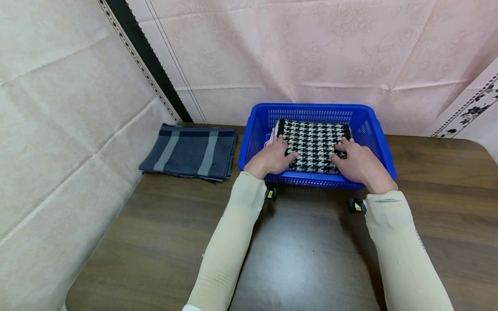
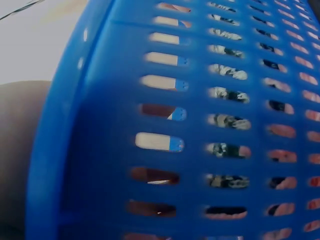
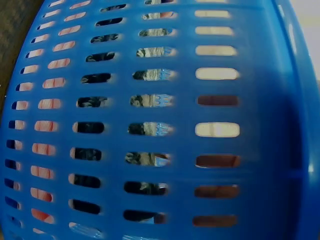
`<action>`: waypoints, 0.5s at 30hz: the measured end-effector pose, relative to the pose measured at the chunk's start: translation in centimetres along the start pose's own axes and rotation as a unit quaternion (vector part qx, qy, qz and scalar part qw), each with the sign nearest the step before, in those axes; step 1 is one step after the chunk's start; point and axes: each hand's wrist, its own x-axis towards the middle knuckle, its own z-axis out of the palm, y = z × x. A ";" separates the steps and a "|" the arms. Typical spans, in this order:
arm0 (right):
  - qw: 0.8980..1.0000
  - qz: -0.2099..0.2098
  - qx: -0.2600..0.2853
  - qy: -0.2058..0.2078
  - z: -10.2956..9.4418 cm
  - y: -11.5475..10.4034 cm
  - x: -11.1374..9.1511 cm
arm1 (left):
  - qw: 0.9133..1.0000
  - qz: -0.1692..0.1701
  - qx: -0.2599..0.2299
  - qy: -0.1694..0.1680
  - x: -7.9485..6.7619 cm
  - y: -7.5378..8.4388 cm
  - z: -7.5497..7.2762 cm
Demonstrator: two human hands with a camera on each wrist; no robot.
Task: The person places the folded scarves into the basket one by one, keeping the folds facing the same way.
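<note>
A folded black-and-white houndstooth cloth (image 1: 313, 144) lies inside a blue plastic basket (image 1: 323, 107). My left hand (image 1: 274, 156) reaches over the basket's front rim and rests on the cloth's left side, fingers extended and thumb out to the right. On the opposite side, my right hand (image 1: 355, 160) touches the cloth's right edge with thumb and fingers apart. Pink-and-white fabric peeks out beside the cloth's left edge. Both wrist views face the slotted basket wall (image 2: 195, 125), with the houndstooth pattern (image 3: 150, 100) and pinkish patches showing through the slots.
Left of the basket, a folded dark blue cloth with grey stripes (image 1: 190, 151) lies on the wooden table (image 1: 288, 250). Pale pink patterned fabric (image 1: 319, 52) hangs right behind the basket, and a cream fabric (image 1: 70, 129) covers the left side.
</note>
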 end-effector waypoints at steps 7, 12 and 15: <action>1.000 0.021 -0.007 -0.016 -0.1 0.0 0.2 | 1.000 -0.015 -0.015 -0.011 -0.1 -0.1 -0.2; 1.000 0.017 0.006 -0.012 -0.1 0.2 0.1 | 1.000 -0.011 -0.017 -0.006 -0.1 -0.1 -0.2; 1.000 0.013 0.010 -0.004 -0.2 0.1 0.0 | 1.000 -0.003 -0.010 0.006 -0.2 -0.1 -0.4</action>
